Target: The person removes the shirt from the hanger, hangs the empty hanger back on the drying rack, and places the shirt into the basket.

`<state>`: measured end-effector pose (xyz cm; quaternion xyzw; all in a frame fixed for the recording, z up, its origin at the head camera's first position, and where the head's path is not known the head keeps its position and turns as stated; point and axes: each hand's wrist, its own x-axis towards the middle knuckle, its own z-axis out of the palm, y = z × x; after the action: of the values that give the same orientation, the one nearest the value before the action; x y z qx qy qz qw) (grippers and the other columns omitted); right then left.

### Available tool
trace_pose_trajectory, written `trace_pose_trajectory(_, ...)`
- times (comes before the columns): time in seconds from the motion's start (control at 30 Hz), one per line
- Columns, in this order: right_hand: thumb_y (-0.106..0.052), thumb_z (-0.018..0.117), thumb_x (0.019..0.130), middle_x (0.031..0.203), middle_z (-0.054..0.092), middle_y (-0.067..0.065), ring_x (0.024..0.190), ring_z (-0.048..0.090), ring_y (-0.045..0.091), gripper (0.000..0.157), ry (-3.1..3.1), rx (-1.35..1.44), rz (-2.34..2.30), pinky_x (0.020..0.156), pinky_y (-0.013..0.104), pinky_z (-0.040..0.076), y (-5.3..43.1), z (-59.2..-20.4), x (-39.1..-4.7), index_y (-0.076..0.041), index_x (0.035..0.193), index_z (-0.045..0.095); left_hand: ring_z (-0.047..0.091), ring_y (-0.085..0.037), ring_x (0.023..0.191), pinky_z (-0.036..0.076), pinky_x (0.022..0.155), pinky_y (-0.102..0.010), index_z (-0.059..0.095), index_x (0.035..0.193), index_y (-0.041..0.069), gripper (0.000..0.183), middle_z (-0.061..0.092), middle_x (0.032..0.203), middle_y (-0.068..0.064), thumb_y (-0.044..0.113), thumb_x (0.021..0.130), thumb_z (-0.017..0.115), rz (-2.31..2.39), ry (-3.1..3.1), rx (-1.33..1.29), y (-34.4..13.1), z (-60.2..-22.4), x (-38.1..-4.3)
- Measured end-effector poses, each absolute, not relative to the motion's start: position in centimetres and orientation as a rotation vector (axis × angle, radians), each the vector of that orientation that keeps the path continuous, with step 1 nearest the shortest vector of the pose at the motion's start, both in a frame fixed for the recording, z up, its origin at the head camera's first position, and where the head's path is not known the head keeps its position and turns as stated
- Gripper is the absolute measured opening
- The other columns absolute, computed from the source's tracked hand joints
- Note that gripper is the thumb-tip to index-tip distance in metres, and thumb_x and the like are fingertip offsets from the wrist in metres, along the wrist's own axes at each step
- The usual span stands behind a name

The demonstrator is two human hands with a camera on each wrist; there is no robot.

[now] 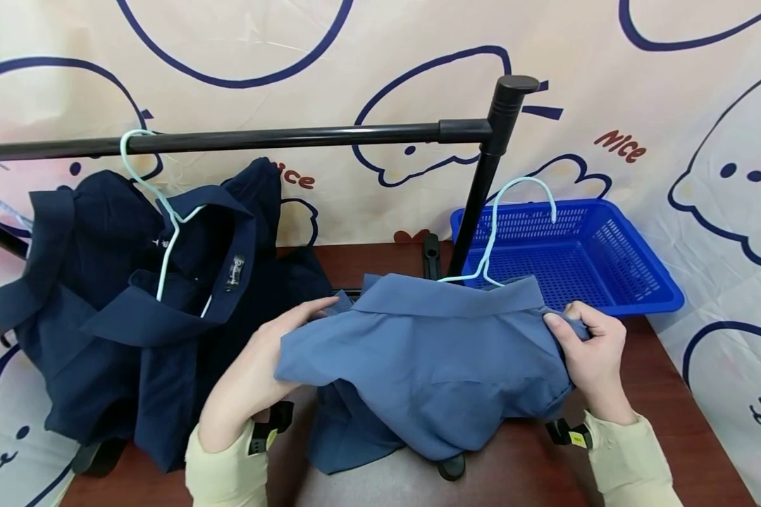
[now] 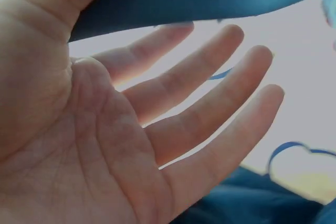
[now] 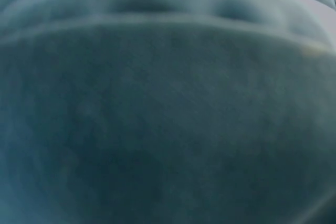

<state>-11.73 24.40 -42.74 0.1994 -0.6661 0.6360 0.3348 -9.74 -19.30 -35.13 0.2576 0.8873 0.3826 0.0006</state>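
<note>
Taking the blue collared shirt (image 1: 431,359) as the clock's centre, it is held up over the table (image 1: 666,415), its underside and lower folds hidden beneath bunched cloth. At nine o'clock the left hand (image 1: 263,355) reaches in under the shirt's edge, fingers straight and loosely spread, clasping nothing that shows; its thumb tip is out of sight, so I cannot tell whether it presses cloth. At three o'clock the right hand (image 1: 596,345) pinches the shirt, thumb on top, the other fingertips lost behind fabric. The right wrist view is nearly all blurred cloth, with the hand hard to make out. Toward one o'clock a pale blue hanger (image 1: 493,225) rises from behind the collar, its lower arms mostly covered. The blue basket (image 1: 662,285) lies at two o'clock, its near left corner blocked. Between nine and ten, a navy shirt (image 1: 110,366) droops from a second hanger (image 1: 175,232) on the black rail (image 1: 304,136), which runs out of frame; the lettering on its collar label (image 1: 234,272) is too small to read
</note>
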Motion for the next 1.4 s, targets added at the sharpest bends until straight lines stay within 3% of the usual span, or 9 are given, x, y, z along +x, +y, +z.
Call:
trace_pose_trajectory(0.13, 0.021, 0.063, 0.084, 0.059, 0.030, -0.001, 0.053, 0.027, 0.007, 0.040, -1.765, 0.504, 1.609, 0.051, 0.021, 0.020, 24.5, -42.6, -11.7, -0.002, 0.060, 0.040, 0.061, -0.015, 0.105, 0.049, 0.083, -0.034, 0.048, 0.153, 0.022, 0.076, 0.062, 0.131, 0.000, -0.014, 0.087, 0.063, 1.196, 2.996, 0.770, -19.9, -33.5, -9.0)
trace_pose_trajectory(0.33, 0.021, 0.064, 0.083, 0.058, 0.033, -0.001, 0.052, 0.029, 0.007, 0.041, -1.778, 0.501, 1.585, 0.052, 0.022, 0.022, 24.4, -42.4, -11.6, -0.002, 0.059, 0.040, 0.062, -0.020, 0.114, 0.043, 0.094, -0.019, 0.058, 0.146, 0.018, 0.053, 0.066, 0.129, 0.000, -0.009, 0.101, 0.051, 1.501, 3.256, 0.719, -18.8, -32.2, -8.7)
trace_pose_trajectory(0.53, 0.018, 0.068, 0.079, 0.058, 0.037, -0.001, 0.053, 0.031, 0.006, 0.040, -1.839, 0.512, 1.476, 0.052, 0.021, 0.024, 23.8, -41.9, -11.5, -0.004, 0.059, 0.042, 0.059, -0.019, 0.121, 0.042, 0.103, -0.034, 0.060, 0.143, 0.019, 0.040, 0.064, 0.134, 0.003, 0.016, 0.103, 0.061, 1.552, 3.222, 0.832, -16.5, -32.4, -8.6)
trace_pose_trajectory(0.67, 0.012, 0.075, 0.078, 0.059, 0.044, -0.001, 0.054, 0.037, 0.006, 0.038, -1.850, 0.527, 1.410, 0.053, 0.021, 0.029, 23.2, -41.8, -11.2, -0.006, 0.060, 0.047, 0.061, -0.020, 0.114, 0.046, 0.096, -0.045, 0.061, 0.142, 0.022, 0.047, 0.065, 0.131, 0.004, 0.043, 0.101, 0.063, 1.204, 3.239, 0.800, -14.9, -33.7, -9.2)
trace_pose_trajectory(0.8, 0.003, 0.081, 0.079, 0.061, 0.051, 0.001, 0.057, 0.043, 0.006, 0.036, -1.860, 0.579, 1.343, 0.056, 0.020, 0.033, 23.0, -42.0, -11.0, -0.007, 0.062, 0.051, 0.066, -0.022, 0.103, 0.052, 0.088, -0.045, 0.070, 0.129, 0.017, 0.052, 0.071, 0.119, 0.001, 0.057, 0.097, 0.061, 1.062, 3.282, 0.668, -13.7, -35.2, -10.2)
trace_pose_trajectory(0.97, -0.016, 0.083, 0.085, 0.065, 0.055, 0.000, 0.060, 0.046, 0.006, 0.033, -1.962, 0.583, 1.144, 0.059, 0.020, 0.035, 23.1, -42.0, -11.1, -0.008, 0.067, 0.057, 0.069, -0.014, 0.092, 0.055, 0.080, -0.038, 0.077, 0.113, 0.022, 0.042, 0.074, 0.108, 0.005, 0.057, 0.098, 0.061, 1.256, 3.269, 0.558, -12.9, -37.2, -11.3)
trace_pose_trajectory(1.13, -0.014, 0.082, 0.085, 0.085, 0.069, 0.002, 0.077, 0.061, 0.015, 0.011, -2.205, 0.491, 0.986, 0.076, 0.021, 0.044, 23.1, -41.6, -10.8, -0.011, 0.089, 0.073, 0.069, -0.010, 0.084, 0.054, 0.072, -0.034, 0.079, 0.103, 0.025, 0.032, 0.073, 0.098, 0.010, 0.053, 0.096, 0.066, 1.392, 3.298, 0.617, -12.6, -38.8, -11.8)
trace_pose_trajectory(1.27, -0.008, 0.082, 0.086, 0.101, 0.073, -0.001, 0.094, 0.066, 0.015, 0.022, -2.312, 0.425, 1.062, 0.087, 0.019, 0.044, 22.7, -41.1, -10.5, -0.018, 0.104, 0.077, 0.066, -0.008, 0.079, 0.051, 0.066, -0.031, 0.080, 0.104, 0.027, 0.021, 0.070, 0.090, 0.012, 0.044, 0.095, 0.072, 1.475, 3.308, 0.724, -12.6, -39.5, -11.7)
trace_pose_trajectory(1.4, -0.013, 0.078, 0.092, 0.099, 0.073, -0.006, 0.092, 0.065, 0.010, 0.015, -2.370, 0.370, 1.157, 0.084, 0.019, 0.046, 22.3, -40.8, -10.4, -0.023, 0.103, 0.079, 0.054, -0.004, 0.066, 0.041, 0.055, -0.025, 0.081, 0.110, 0.028, 0.018, 0.061, 0.079, 0.013, 0.034, 0.094, 0.076, 1.542, 3.289, 0.779, -12.7, -39.8, -11.3)
